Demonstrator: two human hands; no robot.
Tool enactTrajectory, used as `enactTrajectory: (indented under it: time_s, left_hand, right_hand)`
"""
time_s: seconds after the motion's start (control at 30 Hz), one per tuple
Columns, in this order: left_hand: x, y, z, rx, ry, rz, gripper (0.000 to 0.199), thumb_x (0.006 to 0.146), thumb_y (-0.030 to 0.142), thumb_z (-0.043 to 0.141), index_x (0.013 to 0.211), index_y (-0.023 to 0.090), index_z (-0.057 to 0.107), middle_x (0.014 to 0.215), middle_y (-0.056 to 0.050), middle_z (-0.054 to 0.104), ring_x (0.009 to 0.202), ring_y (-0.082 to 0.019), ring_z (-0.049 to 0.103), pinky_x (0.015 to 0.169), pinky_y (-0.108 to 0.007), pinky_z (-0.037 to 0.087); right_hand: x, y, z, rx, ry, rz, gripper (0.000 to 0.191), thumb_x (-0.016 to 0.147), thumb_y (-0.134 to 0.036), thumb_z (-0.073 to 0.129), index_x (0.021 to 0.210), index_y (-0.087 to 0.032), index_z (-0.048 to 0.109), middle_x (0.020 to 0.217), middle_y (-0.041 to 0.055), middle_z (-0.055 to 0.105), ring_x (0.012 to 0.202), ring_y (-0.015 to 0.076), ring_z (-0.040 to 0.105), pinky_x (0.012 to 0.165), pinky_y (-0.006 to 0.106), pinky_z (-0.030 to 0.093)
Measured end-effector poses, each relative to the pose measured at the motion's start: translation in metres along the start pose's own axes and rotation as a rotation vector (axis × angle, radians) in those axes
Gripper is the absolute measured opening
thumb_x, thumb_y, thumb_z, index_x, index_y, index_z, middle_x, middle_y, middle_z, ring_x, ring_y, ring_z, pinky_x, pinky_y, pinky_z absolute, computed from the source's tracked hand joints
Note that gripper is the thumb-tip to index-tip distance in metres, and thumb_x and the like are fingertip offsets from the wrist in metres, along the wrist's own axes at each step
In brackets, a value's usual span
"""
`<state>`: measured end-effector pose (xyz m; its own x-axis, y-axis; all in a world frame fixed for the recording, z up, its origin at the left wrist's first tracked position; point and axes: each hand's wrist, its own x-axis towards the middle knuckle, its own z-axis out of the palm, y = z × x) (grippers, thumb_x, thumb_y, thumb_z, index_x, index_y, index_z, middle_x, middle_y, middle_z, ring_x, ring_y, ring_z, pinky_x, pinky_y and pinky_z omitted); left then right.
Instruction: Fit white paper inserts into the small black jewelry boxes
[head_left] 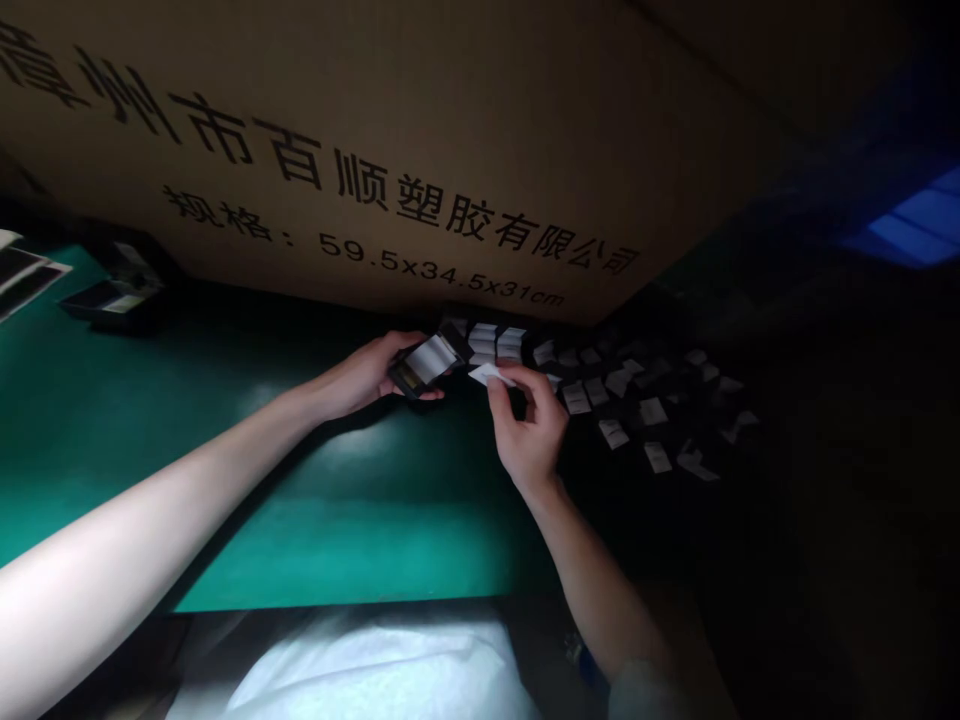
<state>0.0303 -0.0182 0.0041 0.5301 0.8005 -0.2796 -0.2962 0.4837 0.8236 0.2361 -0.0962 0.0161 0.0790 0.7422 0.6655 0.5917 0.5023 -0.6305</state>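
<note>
My left hand (382, 372) is wrapped round a small dark box (409, 385), held tilted above the green table. A pale sheet or panel (430, 358) shows inside the box. Between the thumb and fingers of my right hand (527, 415) is a small white card (489, 373), just right of the box. Behind the hands, rows of folded white papers (496, 342) stand in a dark holder whose shape is hard to make out.
A large printed cardboard carton (300, 90) stands along the back. Several small white papers (613, 433) lie scattered on the right. An open black box (120, 298) sits at the left on the green table (360, 550), near dark flat sheets (28, 275).
</note>
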Motion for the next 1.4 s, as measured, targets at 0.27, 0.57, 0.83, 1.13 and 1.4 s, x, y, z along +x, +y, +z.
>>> enactTrajectory:
  time_s: [0.27, 0.57, 0.83, 1.13, 1.4]
  left_hand:
    - [-0.003, 0.000, 0.003, 0.050, 0.014, 0.011, 0.027, 0.090, 0.027, 0.063, 0.107, 0.010, 0.075, 0.098, -0.016, 0.080, 0.087, -0.030, 0.078, 0.078, -0.037, 0.065]
    - [-0.014, -0.001, 0.017, -0.160, -0.024, -0.036, 0.047, 0.092, 0.027, 0.064, 0.139, 0.022, 0.061, 0.115, -0.010, 0.078, 0.098, -0.029, 0.077, 0.077, -0.034, 0.063]
    - [-0.018, -0.001, 0.017, -0.198, -0.187, -0.122, 0.039, 0.090, 0.027, 0.065, 0.127, 0.019, 0.071, 0.126, -0.013, 0.075, 0.119, -0.034, 0.069, 0.089, -0.037, 0.060]
    - [-0.013, -0.006, 0.013, -0.235, -0.234, -0.161, 0.023, 0.089, 0.021, 0.068, 0.110, 0.013, 0.073, 0.111, -0.014, 0.078, 0.092, -0.023, 0.074, 0.078, -0.027, 0.059]
    - [-0.011, -0.008, 0.012, -0.242, -0.256, -0.169, 0.024, 0.087, 0.024, 0.074, 0.109, 0.015, 0.074, 0.102, -0.010, 0.078, 0.088, -0.020, 0.073, 0.079, -0.026, 0.060]
  right_hand:
    - [-0.003, -0.005, 0.000, -0.046, -0.009, -0.084, 0.016, 0.096, -0.020, 0.064, 0.110, -0.027, 0.068, 0.094, 0.0026, 0.074, 0.079, 0.0171, 0.068, 0.068, 0.033, 0.060]
    - [-0.001, -0.005, -0.001, -0.069, 0.019, -0.155, 0.023, 0.094, -0.015, 0.066, 0.114, -0.027, 0.067, 0.100, 0.0029, 0.076, 0.086, 0.0179, 0.073, 0.074, 0.034, 0.063]
    - [0.002, -0.006, -0.002, -0.101, 0.013, -0.188, 0.020, 0.094, -0.012, 0.064, 0.109, -0.026, 0.067, 0.101, 0.0048, 0.075, 0.093, 0.0186, 0.073, 0.077, 0.034, 0.064]
    - [0.004, -0.007, 0.000, -0.169, -0.008, -0.259, 0.013, 0.095, -0.011, 0.064, 0.102, -0.020, 0.069, 0.094, 0.0059, 0.075, 0.091, 0.0162, 0.074, 0.082, 0.030, 0.064]
    - [0.003, -0.006, 0.003, -0.213, -0.010, -0.221, 0.013, 0.094, -0.012, 0.064, 0.102, -0.019, 0.071, 0.093, 0.0067, 0.077, 0.088, 0.0163, 0.073, 0.083, 0.030, 0.063]
